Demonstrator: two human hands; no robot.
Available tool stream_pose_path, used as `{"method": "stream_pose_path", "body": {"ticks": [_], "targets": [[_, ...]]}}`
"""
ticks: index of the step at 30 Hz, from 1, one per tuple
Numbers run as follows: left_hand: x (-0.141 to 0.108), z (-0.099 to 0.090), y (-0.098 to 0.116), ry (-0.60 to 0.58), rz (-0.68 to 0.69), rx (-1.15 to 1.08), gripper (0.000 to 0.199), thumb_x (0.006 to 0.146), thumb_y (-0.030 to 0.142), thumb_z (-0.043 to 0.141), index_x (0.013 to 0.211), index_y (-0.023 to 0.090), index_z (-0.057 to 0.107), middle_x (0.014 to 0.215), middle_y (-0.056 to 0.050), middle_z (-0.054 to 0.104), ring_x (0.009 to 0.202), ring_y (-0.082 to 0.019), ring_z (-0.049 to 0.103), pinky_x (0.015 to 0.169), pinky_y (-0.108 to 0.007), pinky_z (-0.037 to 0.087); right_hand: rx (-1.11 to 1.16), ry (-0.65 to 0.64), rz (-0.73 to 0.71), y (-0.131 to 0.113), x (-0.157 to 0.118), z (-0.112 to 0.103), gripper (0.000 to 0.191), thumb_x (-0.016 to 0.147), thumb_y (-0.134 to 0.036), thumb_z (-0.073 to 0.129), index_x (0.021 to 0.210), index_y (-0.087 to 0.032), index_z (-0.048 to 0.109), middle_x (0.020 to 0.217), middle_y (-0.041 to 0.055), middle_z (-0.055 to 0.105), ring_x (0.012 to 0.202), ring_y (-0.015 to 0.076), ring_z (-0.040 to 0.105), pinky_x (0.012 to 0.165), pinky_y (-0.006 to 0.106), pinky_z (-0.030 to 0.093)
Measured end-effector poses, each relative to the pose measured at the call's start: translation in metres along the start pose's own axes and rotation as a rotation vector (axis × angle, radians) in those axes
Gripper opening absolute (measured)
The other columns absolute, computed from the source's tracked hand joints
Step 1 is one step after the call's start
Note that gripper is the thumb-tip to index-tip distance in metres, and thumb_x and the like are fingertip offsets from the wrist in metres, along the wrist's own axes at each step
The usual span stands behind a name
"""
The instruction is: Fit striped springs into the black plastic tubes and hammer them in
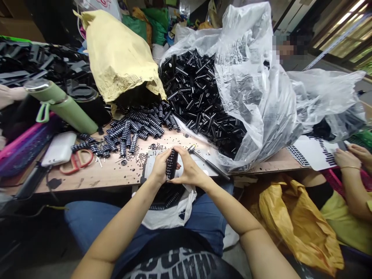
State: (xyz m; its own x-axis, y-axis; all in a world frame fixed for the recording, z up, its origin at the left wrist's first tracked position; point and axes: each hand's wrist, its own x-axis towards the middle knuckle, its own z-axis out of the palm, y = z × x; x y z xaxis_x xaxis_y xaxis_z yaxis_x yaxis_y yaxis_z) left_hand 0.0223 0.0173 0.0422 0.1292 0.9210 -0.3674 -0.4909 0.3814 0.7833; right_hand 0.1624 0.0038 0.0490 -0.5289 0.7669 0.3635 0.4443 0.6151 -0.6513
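Note:
Just above the table's front edge, my left hand (159,167) and my right hand (190,167) close from either side on a black piece with white characters (172,164). Its long side points away from me, and the characters run in rows. Fingers cover parts of its ends and edges. Under my hands lies a pale board (150,159). A rod-like tool with a metal shaft (205,158) rests to the right of my right hand. On my lap a white bag (186,211) holds more black pieces with white markings.
Behind my hands, black rollers with white characters (136,126) spill from a yellow sack (116,58). Black tubes (197,93) fill a clear plastic bag (255,85). Red-handled scissors (77,162), a white box (59,148) and a green bottle (66,108) are left. A co-worker's hands (347,157) are right.

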Motion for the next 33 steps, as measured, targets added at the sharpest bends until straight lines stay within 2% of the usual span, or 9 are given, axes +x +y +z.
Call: {"method": "stream_pose_path", "body": {"ticks": [10,18,20,22,25,27,29,31,33], "targets": [[-0.003,0.008,-0.002,0.014,-0.078,0.006,0.032,0.078,0.040,0.068,0.093,0.013,0.060,0.060,0.004,0.055,0.039,-0.011,0.057,0.035,-0.020,0.046,0.086,-0.025,0.068,0.008,-0.009,0.001,0.121,0.056,-0.046,0.086,0.150,-0.020,0.015,0.150,0.0171,0.030,0.142,0.0302,0.029,0.118,0.045,0.027],[0.008,0.003,-0.010,0.025,-0.111,0.132,0.030,0.084,0.042,0.060,0.091,0.013,0.064,0.061,0.000,0.058,0.043,-0.012,0.057,0.042,-0.024,0.049,0.123,0.016,0.165,0.021,-0.011,0.018,0.115,0.055,-0.029,0.083,0.148,-0.018,0.017,0.147,0.0176,0.032,0.140,0.0306,0.030,0.116,0.046,0.029],[0.013,-0.003,-0.018,0.020,-0.027,0.266,0.031,0.086,0.041,0.056,0.096,0.013,0.066,0.071,-0.003,0.061,0.051,-0.013,0.059,0.051,-0.028,0.053,0.063,0.032,0.190,0.027,-0.012,0.025,0.114,0.053,-0.028,0.083,0.147,-0.017,0.019,0.147,0.0187,0.033,0.140,0.0326,0.029,0.116,0.048,0.028],[0.014,-0.009,-0.029,0.024,0.180,0.523,0.033,0.084,0.034,0.056,0.108,0.014,0.066,0.088,-0.008,0.064,0.068,-0.016,0.063,0.068,-0.033,0.055,-0.024,0.068,0.233,0.035,-0.017,0.034,0.110,0.053,-0.028,0.081,0.146,-0.015,0.022,0.144,0.0209,0.036,0.138,0.0355,0.031,0.115,0.053,0.028],[0.014,-0.015,-0.049,0.002,0.496,1.005,0.050,0.076,0.018,0.060,0.126,0.014,0.060,0.105,-0.014,0.060,0.097,-0.024,0.060,0.092,-0.040,0.049,-0.132,0.119,0.300,0.049,-0.023,0.051,0.091,0.064,-0.022,0.068,0.144,-0.013,0.026,0.138,0.0241,0.042,0.133,0.0383,0.038,0.109,0.060,0.032],[0.020,-0.017,-0.060,-0.041,0.530,1.228,0.058,0.076,0.010,0.055,0.133,0.012,0.053,0.109,-0.017,0.059,0.102,-0.026,0.058,0.092,-0.041,0.048,-0.193,0.127,0.331,0.060,-0.026,0.057,0.080,0.070,-0.017,0.058,0.143,-0.015,0.028,0.136,0.0233,0.045,0.131,0.0371,0.041,0.107,0.062,0.034],[0.030,-0.021,-0.064,-0.111,0.552,1.386,0.056,0.078,0.006,0.048,0.133,0.012,0.052,0.107,-0.018,0.061,0.100,-0.026,0.058,0.091,-0.041,0.048,-0.267,0.090,0.329,0.069,-0.029,0.053,0.079,0.070,-0.020,0.059,0.143,-0.017,0.030,0.136,0.0213,0.046,0.130,0.0365,0.043,0.107,0.060,0.036],[0.039,-0.027,-0.063,-0.210,0.618,1.479,0.051,0.081,0.005,0.043,0.130,0.014,0.055,0.104,-0.017,0.062,0.098,-0.026,0.059,0.089,-0.040,0.048,-0.366,0.065,0.333,0.076,-0.035,0.038,0.080,0.071,-0.029,0.065,0.143,-0.019,0.032,0.140,0.0190,0.044,0.132,0.0360,0.042,0.107,0.056,0.038],[0.042,-0.036,-0.058,-0.302,0.699,1.520,0.047,0.084,0.006,0.041,0.128,0.015,0.056,0.101,-0.015,0.064,0.095,-0.024,0.060,0.086,-0.039,0.049,-0.525,0.107,0.434,0.079,-0.045,0.018,0.073,0.074,-0.038,0.066,0.139,-0.017,0.039,0.139,0.0204,0.045,0.130,0.0371,0.043,0.105,0.053,0.040]]}}
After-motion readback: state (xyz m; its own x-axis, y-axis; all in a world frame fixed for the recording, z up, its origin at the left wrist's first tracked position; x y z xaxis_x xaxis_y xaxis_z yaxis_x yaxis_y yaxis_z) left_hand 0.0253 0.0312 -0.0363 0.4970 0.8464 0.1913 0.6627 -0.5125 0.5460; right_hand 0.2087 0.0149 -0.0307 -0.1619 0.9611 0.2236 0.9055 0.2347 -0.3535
